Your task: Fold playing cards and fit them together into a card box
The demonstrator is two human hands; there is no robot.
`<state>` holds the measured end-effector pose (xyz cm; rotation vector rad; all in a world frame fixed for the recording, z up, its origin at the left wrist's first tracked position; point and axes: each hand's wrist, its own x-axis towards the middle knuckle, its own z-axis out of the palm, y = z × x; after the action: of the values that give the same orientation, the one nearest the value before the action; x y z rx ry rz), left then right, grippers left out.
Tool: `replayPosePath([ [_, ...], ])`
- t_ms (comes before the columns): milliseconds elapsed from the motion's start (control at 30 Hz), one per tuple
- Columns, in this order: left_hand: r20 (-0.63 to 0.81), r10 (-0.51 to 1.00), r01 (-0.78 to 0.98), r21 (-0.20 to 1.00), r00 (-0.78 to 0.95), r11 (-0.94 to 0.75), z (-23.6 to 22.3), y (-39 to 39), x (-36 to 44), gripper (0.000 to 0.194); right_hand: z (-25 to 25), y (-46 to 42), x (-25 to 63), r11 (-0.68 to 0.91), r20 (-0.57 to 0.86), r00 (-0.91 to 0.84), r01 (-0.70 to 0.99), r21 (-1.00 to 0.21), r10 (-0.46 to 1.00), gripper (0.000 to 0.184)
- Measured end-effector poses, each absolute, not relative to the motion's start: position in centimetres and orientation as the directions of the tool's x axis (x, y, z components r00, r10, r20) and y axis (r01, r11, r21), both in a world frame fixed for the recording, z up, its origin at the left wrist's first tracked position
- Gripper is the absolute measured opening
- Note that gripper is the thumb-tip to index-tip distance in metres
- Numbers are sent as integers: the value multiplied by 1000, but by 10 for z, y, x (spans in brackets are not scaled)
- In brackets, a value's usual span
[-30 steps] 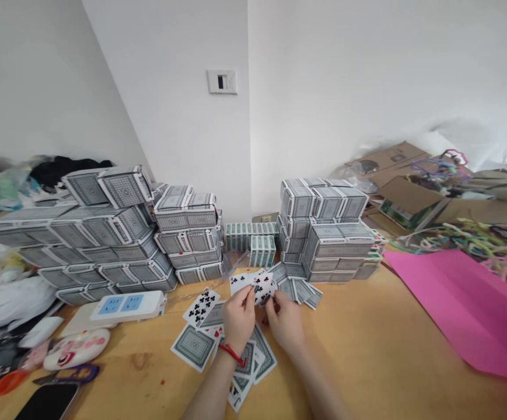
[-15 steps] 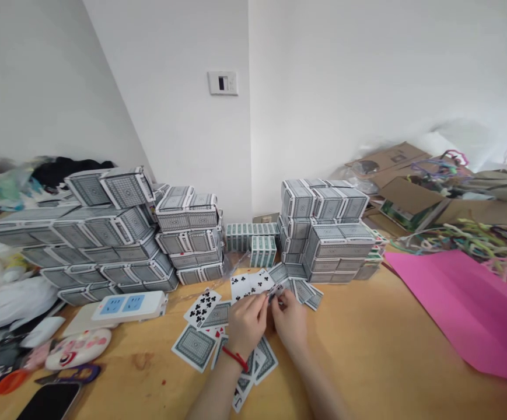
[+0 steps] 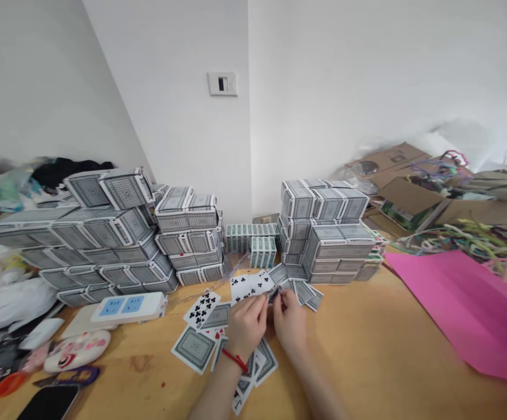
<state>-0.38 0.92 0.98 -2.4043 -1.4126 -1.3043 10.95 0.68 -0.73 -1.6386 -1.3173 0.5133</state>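
Note:
Between my fingertips is a playing card, partly hidden and seen nearly edge-on. My left hand, with a red cord at its wrist, pinches its left side. The right side is pinched by my right hand. Loose cards lie around and under my forearms: a ten of clubs, a face-down card and a jack among them. Just beyond my fingers are face-up club cards. Folded grey-backed cards lie to the right of them.
Stacked blocks of folded cards stand at the left, centre-left and right. Small green-backed card packs sit between them. A power strip, cutter knife and phone lie left; pink paper lies right.
Both hands have shifted slightly right and drawn closer together. The card's face, visible a second ago, has turned nearly edge-on. Over the last half second the hands have barely moved.

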Motion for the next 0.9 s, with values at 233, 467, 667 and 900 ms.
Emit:
replayPosePath([
  [233,684,694,742,342,224,-576,10,9,-2,19,-5,7,110,-48,200,407,523,-851,891,32],
  [467,646,725,739,362,241,-568,12,8,-2,21,1,5,112,-2,246,423,506,-863,872,33],
  [667,644,731,713,403,225,-574,13,6,-3,21,2,7,113,12,228,432,448,-894,873,29],
  [900,386,908,436,854,-163,-285,14,9,-7,23,12,8,112,39,39,258,6,-999,965,30],
])
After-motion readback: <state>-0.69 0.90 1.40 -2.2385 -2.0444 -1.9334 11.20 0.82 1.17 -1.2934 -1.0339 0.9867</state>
